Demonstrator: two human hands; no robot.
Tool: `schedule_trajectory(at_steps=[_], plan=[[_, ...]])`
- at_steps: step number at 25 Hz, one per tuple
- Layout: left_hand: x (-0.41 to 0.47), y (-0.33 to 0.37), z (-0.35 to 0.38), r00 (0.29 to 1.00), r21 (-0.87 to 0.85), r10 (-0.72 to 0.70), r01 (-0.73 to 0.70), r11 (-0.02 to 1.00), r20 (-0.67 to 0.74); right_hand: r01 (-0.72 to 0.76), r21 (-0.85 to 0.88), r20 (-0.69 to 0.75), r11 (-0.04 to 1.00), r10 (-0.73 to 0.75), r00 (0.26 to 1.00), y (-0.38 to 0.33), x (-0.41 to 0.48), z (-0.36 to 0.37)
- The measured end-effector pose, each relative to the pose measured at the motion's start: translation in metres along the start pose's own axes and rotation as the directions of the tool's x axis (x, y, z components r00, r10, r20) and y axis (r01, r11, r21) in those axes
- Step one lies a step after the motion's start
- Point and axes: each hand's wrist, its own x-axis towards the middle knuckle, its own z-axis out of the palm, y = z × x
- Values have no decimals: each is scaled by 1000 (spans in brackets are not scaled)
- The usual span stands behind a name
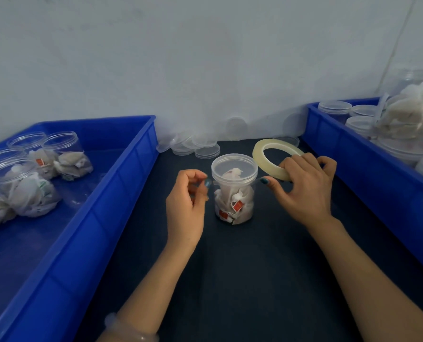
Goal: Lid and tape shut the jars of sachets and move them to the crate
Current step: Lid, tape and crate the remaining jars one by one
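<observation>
Standing upright on the dark table (255, 267), the jar (234, 201) is seen packed with sachets (232, 206) and closed by a clear lid (234, 166). A thin clear strip (255, 181) is drawn across the jar just under the lid, though it is too faint for its contact with the wall to be judged. Just left of the jar, the end of the strip is pinched between the thumb and curled forefinger of the left hand (185, 201). Just right of the jar, the roll (258, 156) is gripped by the right hand (304, 188). Its fingers are curled over the roll's rim, and the thumb is stretched toward the jar's side. The roll is held tilted, level with the lid. Behind the jar, loose lids (198, 146) are heaped against the wall. Well to the left of the jar, a blue crate (94, 218) is set, with open jars of sachets (25, 188) in it. To the right of the jar, a second blue crate (353, 169) is filled with stacked lids and more sachets. A pale bracelet (131, 329) is worn on the left wrist, nearer than the jar.
</observation>
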Motion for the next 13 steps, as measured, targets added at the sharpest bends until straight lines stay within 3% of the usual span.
schedule_trajectory(at_steps=[3, 5, 8, 13], plan=[[-7, 4, 0, 998, -7, 57, -57, 998, -7, -22, 10, 15, 1000, 22, 1000, -1, 0, -2], [-11, 14, 9, 985, 14, 110, -113, 993, 133, -30, 23, 19, 999, 29, 999, -3, 1, -3], [-4, 33, 33, 971, 8, -10, 8, 1000, 240, -32, 26, 37, 999, 31, 999, -4, 2, -3], [17, 27, 54, 982, -42, -99, 107, 993, 158, -15, 197, 159, 980, -17, 987, 4, 5, -5]])
